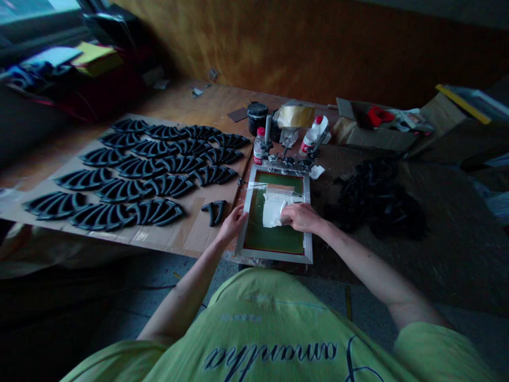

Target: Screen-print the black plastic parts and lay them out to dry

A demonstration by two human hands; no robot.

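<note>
Screen frame (pixel 307 246): centre, on the counter (pixel 207 112); likely stiff, light; hold its side rails.
Green mesh (pixel 274 241): probably taut, easily torn.
White sheet (pixel 272 209): on the mesh; looks limp.
Left hand (pixel 234 223): half open, fingers at the 9 o'clock rail.
Right hand (pixel 300 216): curled at the sheet's 4 o'clock edge; cannot tell its hold.
Shirt (pixel 278 323), 6 o'clock: upside-down script, "…amantha".
Bottle (pixel 259 146), 11 o'clock: label unreadable.

The curled right hand (pixel 300 216) hides whether its fingers grip anything over the screen-printing frame (pixel 278 257). At three o'clock from it, the black heap (pixel 376 199) blurs into shadow; at six, the bottom edge crops the yellow-green T-shirt (pixel 274 300), its small chest print (pixel 240 318) too blurred to read.
</note>
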